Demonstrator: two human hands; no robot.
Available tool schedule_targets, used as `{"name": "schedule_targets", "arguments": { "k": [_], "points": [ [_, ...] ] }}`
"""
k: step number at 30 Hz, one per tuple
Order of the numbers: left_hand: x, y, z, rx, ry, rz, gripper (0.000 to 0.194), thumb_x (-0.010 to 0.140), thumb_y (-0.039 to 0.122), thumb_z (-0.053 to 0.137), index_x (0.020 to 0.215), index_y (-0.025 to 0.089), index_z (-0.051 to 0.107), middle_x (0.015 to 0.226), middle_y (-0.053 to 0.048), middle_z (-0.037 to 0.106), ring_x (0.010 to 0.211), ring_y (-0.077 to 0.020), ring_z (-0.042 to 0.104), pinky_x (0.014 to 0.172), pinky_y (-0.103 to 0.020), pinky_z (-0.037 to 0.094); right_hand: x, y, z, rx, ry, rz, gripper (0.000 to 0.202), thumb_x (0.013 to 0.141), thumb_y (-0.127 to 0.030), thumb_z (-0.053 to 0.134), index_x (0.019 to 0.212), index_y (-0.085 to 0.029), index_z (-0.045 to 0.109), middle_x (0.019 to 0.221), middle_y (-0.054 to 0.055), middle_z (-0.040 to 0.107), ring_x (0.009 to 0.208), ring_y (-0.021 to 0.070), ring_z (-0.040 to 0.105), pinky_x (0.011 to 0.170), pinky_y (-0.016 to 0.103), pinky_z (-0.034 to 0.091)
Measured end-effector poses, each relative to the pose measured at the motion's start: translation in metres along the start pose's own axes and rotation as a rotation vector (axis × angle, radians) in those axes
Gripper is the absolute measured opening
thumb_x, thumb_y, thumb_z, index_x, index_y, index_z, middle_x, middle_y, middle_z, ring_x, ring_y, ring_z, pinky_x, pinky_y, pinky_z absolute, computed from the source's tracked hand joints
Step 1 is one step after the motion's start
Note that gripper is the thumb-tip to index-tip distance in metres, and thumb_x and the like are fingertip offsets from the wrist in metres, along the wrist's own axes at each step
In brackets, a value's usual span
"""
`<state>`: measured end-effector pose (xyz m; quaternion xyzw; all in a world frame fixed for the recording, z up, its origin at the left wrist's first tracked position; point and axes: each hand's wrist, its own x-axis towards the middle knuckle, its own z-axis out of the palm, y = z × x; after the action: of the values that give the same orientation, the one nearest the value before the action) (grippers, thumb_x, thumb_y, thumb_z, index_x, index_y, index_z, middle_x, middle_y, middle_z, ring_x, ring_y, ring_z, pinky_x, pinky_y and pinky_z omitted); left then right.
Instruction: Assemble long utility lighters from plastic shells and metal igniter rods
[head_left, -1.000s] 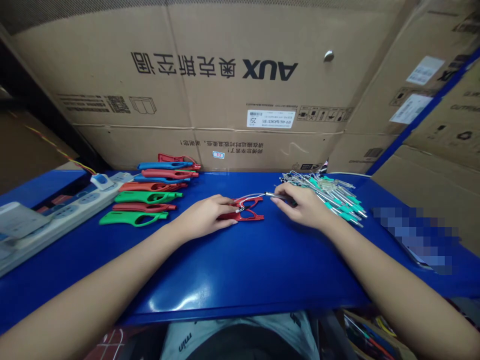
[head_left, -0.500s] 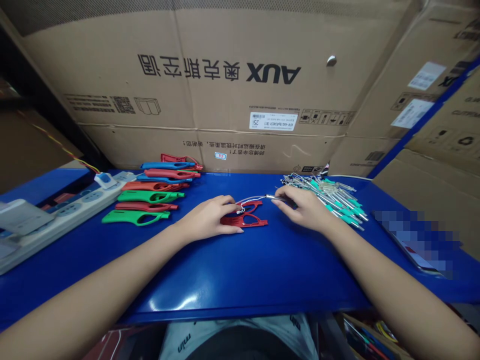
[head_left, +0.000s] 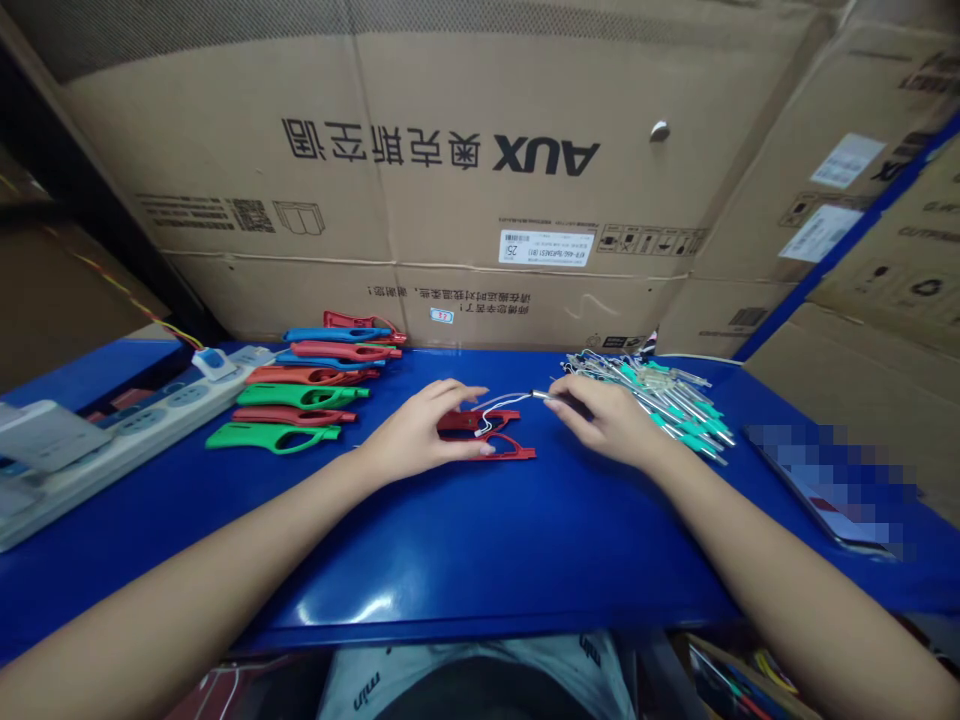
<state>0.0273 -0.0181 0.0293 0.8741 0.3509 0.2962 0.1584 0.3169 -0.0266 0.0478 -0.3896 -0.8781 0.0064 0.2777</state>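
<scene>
Two red plastic handle shells (head_left: 514,453), each with a trigger-like loop, lie side by side on the blue tabletop (head_left: 480,560). My left hand (head_left: 416,430) rests over their left ends, thumb and fingers spread apart, with the thumb across the nearer shell. My right hand (head_left: 611,415) pinches a thin metal tube (head_left: 540,394) between thumb and forefinger. From the tube's left end, a clear tube and white wires (head_left: 491,407) curve down over the shells toward my left hand. The rest of the metal tube is hidden by my right fingers.
Several green, red and blue handles (head_left: 307,395) lie stacked at the left, beside a white power strip (head_left: 165,415). Metal tubes with teal parts (head_left: 690,410) are piled right of my right hand. A phone-like slab (head_left: 825,490) lies farther right. A cardboard wall (head_left: 435,210) stands behind.
My left fingers have lifted and spread away from the wires, uncovering more of the red shells. My right hand still holds the metal tube in about the same place.
</scene>
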Motion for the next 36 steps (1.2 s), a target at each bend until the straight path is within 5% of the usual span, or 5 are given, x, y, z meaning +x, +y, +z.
{"name": "schedule_targets", "arguments": {
  "k": [6,12,19,29,36],
  "points": [
    [-0.001,0.013,0.012,-0.388,0.111,-0.131,0.06,0.087,0.036,0.069,0.14,0.019,0.048,0.089,-0.002,0.07,0.076,-0.0146,0.067,0.075,-0.029,0.057,0.0,0.002,0.004,-0.016,-0.048,0.046,0.025,0.102,-0.038,0.043,0.103,-0.022,0.062,0.099,0.006,0.071,0.084,0.0191,0.065,0.074,0.031,0.047],
    [0.001,0.015,0.009,-0.463,0.224,-0.205,0.04,0.088,0.038,0.067,0.123,0.019,0.065,0.083,-0.003,0.073,0.075,-0.016,0.069,0.07,-0.026,0.055,0.002,0.008,0.003,0.119,-0.267,-0.032,0.031,0.103,-0.037,0.042,0.098,-0.021,0.068,0.095,0.007,0.069,0.086,0.0191,0.063,0.081,0.034,0.048],
    [0.003,0.005,0.008,-0.411,0.136,-0.302,0.036,0.086,0.048,0.067,0.095,0.015,0.076,0.083,-0.006,0.077,0.072,-0.0183,0.069,0.066,-0.028,0.055,0.001,0.0,-0.002,0.365,-0.395,0.064,0.023,0.096,-0.039,0.056,0.103,-0.019,0.066,0.077,0.001,0.065,0.066,0.0132,0.055,0.062,0.026,0.044],
    [0.001,0.002,-0.002,0.048,-0.07,0.054,0.026,0.096,0.026,0.053,0.106,0.017,0.075,0.094,-0.008,0.069,0.082,-0.0176,0.066,0.074,-0.028,0.052,0.0,0.005,-0.005,0.389,-0.399,0.087,0.024,0.092,-0.041,0.061,0.086,-0.018,0.065,0.078,0.003,0.066,0.069,0.0139,0.056,0.064,0.027,0.045],
    [-0.004,0.006,-0.004,0.199,-0.159,0.085,0.026,0.099,0.027,0.052,0.109,0.021,0.075,0.1,-0.008,0.067,0.087,-0.0187,0.066,0.08,-0.029,0.053,-0.002,0.008,0.002,0.295,-0.447,0.03,0.016,0.09,-0.033,0.065,0.084,-0.018,0.066,0.083,0.004,0.067,0.074,0.0159,0.06,0.067,0.029,0.047]
  ]
}}
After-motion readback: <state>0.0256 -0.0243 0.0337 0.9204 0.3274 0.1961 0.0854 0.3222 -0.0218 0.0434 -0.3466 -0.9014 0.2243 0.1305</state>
